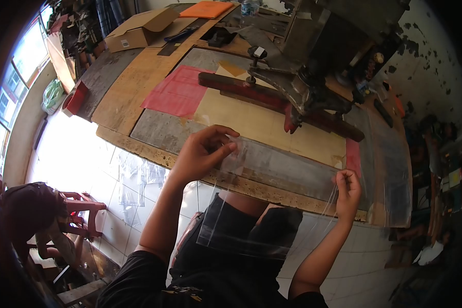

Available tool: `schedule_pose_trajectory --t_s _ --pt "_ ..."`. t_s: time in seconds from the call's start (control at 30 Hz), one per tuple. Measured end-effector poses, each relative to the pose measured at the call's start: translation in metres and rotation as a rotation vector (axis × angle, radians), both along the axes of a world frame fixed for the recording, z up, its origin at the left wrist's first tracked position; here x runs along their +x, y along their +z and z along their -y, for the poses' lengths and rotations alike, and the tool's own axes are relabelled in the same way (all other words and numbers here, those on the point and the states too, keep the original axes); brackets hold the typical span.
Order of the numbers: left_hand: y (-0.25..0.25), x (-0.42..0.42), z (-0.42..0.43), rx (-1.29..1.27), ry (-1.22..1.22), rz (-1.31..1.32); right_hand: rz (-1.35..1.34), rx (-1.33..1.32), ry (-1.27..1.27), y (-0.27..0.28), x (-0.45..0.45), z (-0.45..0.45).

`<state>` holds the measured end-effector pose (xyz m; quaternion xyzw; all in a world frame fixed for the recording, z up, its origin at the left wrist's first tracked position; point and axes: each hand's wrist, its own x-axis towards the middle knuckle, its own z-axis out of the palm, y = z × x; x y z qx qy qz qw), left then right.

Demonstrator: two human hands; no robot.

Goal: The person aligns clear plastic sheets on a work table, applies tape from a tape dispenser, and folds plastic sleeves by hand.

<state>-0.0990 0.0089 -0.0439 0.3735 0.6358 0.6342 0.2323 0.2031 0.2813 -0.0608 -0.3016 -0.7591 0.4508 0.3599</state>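
Observation:
A clear plastic sheet point(246, 245) hangs between my hands in front of the table's near edge, its lower part over my lap. My left hand point(203, 154) is closed at the sheet's upper left corner, thumb and forefinger near each other. At the other end my right hand point(348, 192) pinches the sheet's upper right edge, and folds of plastic trail down from the fingers. Beyond both hands a press with a long red bar point(272, 100) stands over a cream sheet point(241, 120). Red sheeting point(174, 92) shows from beneath the cream sheet.
A cardboard box point(138, 30) and an orange folder point(208, 9) sit at the back of the worktable point(133, 72). More clear plastic point(395, 179) lies on the table's right end. Another person point(36, 220) is low at the left, beside a red stool point(87, 210).

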Motion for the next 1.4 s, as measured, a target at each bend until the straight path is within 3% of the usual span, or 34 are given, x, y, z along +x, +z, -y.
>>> schedule_pose_trajectory --t_s 1.4 --pt "0.0033 -0.0013 0.0019 -0.047 0.045 -0.009 0.059 0.074 -0.023 -0.0011 -0.002 0.0011"
